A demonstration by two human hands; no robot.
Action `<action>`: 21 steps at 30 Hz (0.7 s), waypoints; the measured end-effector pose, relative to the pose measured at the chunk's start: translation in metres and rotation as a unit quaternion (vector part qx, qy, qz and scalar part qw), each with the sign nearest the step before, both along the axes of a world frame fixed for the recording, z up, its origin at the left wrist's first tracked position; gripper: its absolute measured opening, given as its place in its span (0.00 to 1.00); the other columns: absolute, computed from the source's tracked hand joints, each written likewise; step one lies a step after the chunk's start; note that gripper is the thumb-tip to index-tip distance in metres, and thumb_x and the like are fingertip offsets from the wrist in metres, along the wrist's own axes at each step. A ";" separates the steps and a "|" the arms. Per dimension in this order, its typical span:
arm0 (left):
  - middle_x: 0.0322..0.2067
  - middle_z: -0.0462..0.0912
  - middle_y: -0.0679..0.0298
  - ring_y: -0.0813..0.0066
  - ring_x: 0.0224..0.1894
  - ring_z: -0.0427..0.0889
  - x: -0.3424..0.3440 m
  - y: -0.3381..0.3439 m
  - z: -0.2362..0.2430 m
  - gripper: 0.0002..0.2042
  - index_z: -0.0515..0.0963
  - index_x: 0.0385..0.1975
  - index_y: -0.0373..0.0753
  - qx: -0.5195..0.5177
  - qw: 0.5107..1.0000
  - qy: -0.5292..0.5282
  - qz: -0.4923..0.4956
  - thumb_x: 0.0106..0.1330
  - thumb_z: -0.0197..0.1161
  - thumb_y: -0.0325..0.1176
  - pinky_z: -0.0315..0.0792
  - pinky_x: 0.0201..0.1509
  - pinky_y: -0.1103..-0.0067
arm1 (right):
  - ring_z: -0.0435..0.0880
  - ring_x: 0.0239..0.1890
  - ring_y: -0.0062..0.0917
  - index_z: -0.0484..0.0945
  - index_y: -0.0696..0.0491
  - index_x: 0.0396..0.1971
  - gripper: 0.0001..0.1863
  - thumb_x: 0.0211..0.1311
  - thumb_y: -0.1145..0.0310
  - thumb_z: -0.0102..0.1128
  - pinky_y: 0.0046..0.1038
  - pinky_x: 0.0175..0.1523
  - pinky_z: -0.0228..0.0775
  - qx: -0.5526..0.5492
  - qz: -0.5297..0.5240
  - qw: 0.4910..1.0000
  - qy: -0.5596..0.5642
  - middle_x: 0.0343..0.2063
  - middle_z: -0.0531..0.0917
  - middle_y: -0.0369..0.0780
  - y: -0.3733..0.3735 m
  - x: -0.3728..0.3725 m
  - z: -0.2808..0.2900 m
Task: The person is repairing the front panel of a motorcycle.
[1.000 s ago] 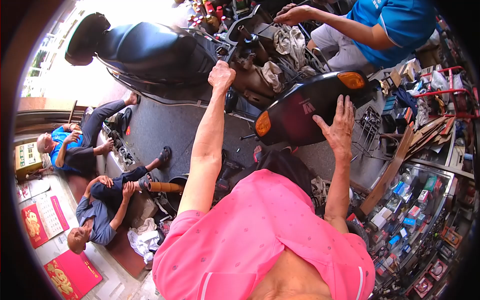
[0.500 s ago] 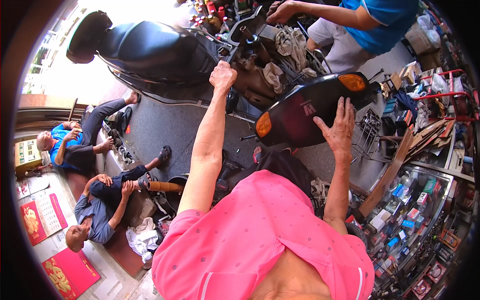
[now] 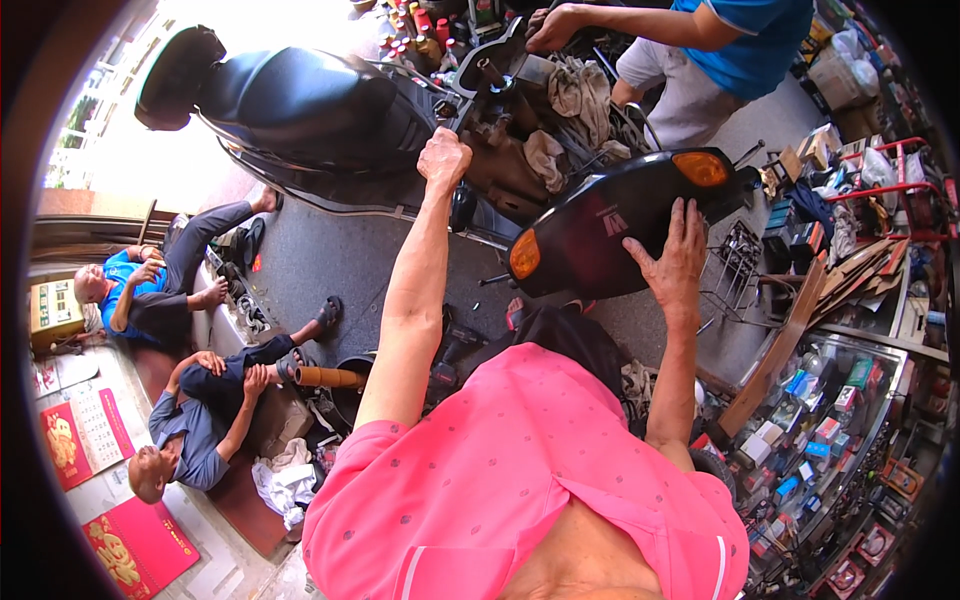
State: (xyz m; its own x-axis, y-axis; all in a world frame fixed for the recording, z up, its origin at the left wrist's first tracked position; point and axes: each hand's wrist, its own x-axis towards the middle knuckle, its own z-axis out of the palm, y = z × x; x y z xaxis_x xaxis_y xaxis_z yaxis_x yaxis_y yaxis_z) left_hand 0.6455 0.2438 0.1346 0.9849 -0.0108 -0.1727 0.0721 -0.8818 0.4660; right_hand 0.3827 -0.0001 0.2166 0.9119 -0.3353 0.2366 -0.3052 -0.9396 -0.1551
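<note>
A black scooter fills the upper middle, with its long seat [image 3: 285, 95] at the left and its front cowl [image 3: 590, 235] with orange turn signals at the right. My left hand [image 3: 444, 158] is a closed fist around the scooter's handlebar grip, which the fingers mostly hide. A black switch housing [image 3: 445, 110] shows just beyond the knuckles. Fingers spread, my right hand [image 3: 672, 255] lies against the near right side of the cowl below one turn signal. Between seat and cowl, a grey rag [image 3: 582, 92] rests over the scooter's opened middle.
Across the scooter stands a person in a blue shirt [image 3: 760, 40], hands near a mirror-like black part. Two people [image 3: 190, 440] sit along the left. At right are a wire rack [image 3: 738, 255], wooden boards [image 3: 775, 350] and a glass case [image 3: 820, 430] of small boxes. Bottles [image 3: 420, 40] stand behind.
The person in the blue shirt has shifted slightly left. My right hand has slid a little along the cowl; my left hand keeps its grip.
</note>
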 end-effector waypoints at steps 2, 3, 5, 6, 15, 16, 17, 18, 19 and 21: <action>0.40 0.79 0.44 0.47 0.45 0.78 -0.001 0.001 -0.001 0.14 0.74 0.39 0.33 -0.006 1.000 -0.012 0.003 0.56 0.51 0.34 0.72 0.49 0.63 | 0.55 0.63 0.49 0.54 0.60 0.62 0.49 0.49 0.40 0.59 0.44 0.65 0.48 0.000 0.001 1.000 0.002 0.61 0.57 0.55 0.000 0.000 0.001; 0.40 0.79 0.44 0.47 0.45 0.78 0.000 0.001 -0.002 0.14 0.74 0.39 0.33 -0.006 1.000 -0.012 0.002 0.56 0.51 0.34 0.72 0.49 0.63 | 0.55 0.63 0.49 0.54 0.60 0.62 0.49 0.49 0.40 0.59 0.44 0.65 0.48 -0.001 0.002 1.000 0.003 0.61 0.57 0.55 0.000 0.001 0.001; 0.40 0.79 0.44 0.48 0.45 0.78 0.002 0.001 -0.002 0.14 0.74 0.39 0.33 -0.002 1.000 -0.004 0.003 0.56 0.51 0.34 0.72 0.49 0.63 | 0.55 0.63 0.49 0.54 0.60 0.62 0.49 0.49 0.40 0.59 0.44 0.65 0.48 -0.001 0.002 1.000 0.000 0.61 0.57 0.55 0.000 0.001 0.001; 0.40 0.79 0.44 0.48 0.45 0.78 0.002 0.001 -0.003 0.14 0.74 0.39 0.33 -0.002 1.000 -0.004 0.003 0.56 0.51 0.34 0.72 0.49 0.63 | 0.55 0.63 0.49 0.54 0.60 0.62 0.49 0.48 0.40 0.59 0.44 0.65 0.48 0.000 0.002 1.000 -0.003 0.61 0.57 0.55 0.001 0.001 0.000; 0.40 0.79 0.45 0.47 0.45 0.78 0.000 0.001 -0.001 0.14 0.74 0.38 0.33 -0.016 1.000 -0.002 -0.001 0.55 0.52 0.34 0.72 0.49 0.63 | 0.54 0.64 0.48 0.54 0.60 0.62 0.49 0.49 0.41 0.59 0.43 0.65 0.48 0.006 -0.002 1.000 0.004 0.61 0.56 0.55 0.000 0.001 0.000; 0.40 0.79 0.45 0.47 0.45 0.78 -0.001 0.001 -0.001 0.15 0.74 0.38 0.33 -0.018 1.000 -0.006 0.001 0.54 0.52 0.34 0.72 0.49 0.63 | 0.54 0.64 0.48 0.54 0.60 0.62 0.49 0.49 0.41 0.59 0.43 0.65 0.48 0.005 -0.002 1.000 0.003 0.61 0.56 0.55 0.000 0.001 0.000; 0.40 0.79 0.45 0.47 0.45 0.78 -0.001 0.002 -0.001 0.15 0.75 0.37 0.33 -0.021 1.000 -0.010 0.004 0.53 0.52 0.34 0.72 0.49 0.63 | 0.54 0.64 0.48 0.53 0.60 0.62 0.49 0.49 0.41 0.60 0.44 0.66 0.47 0.009 -0.001 1.000 0.001 0.61 0.56 0.55 0.001 0.000 0.000; 0.40 0.79 0.45 0.47 0.45 0.78 0.000 0.002 -0.001 0.15 0.75 0.37 0.33 -0.021 1.000 -0.010 0.004 0.53 0.52 0.34 0.72 0.49 0.63 | 0.53 0.64 0.48 0.53 0.60 0.62 0.49 0.49 0.41 0.60 0.44 0.66 0.47 0.013 0.000 1.000 0.000 0.61 0.56 0.55 0.001 0.000 0.000; 0.39 0.79 0.45 0.47 0.45 0.78 0.000 0.002 0.000 0.15 0.75 0.37 0.33 -0.022 1.000 -0.005 0.004 0.53 0.51 0.34 0.72 0.49 0.63 | 0.53 0.64 0.48 0.53 0.60 0.62 0.49 0.49 0.41 0.60 0.44 0.66 0.47 0.013 0.000 1.000 0.000 0.61 0.56 0.55 0.001 0.000 0.000; 0.39 0.79 0.45 0.47 0.45 0.78 0.000 0.002 0.000 0.15 0.75 0.37 0.33 -0.023 1.000 0.000 0.004 0.52 0.51 0.34 0.72 0.49 0.63 | 0.53 0.64 0.48 0.53 0.60 0.63 0.49 0.49 0.42 0.60 0.44 0.66 0.46 0.017 -0.002 1.000 0.003 0.62 0.56 0.55 0.001 0.000 0.000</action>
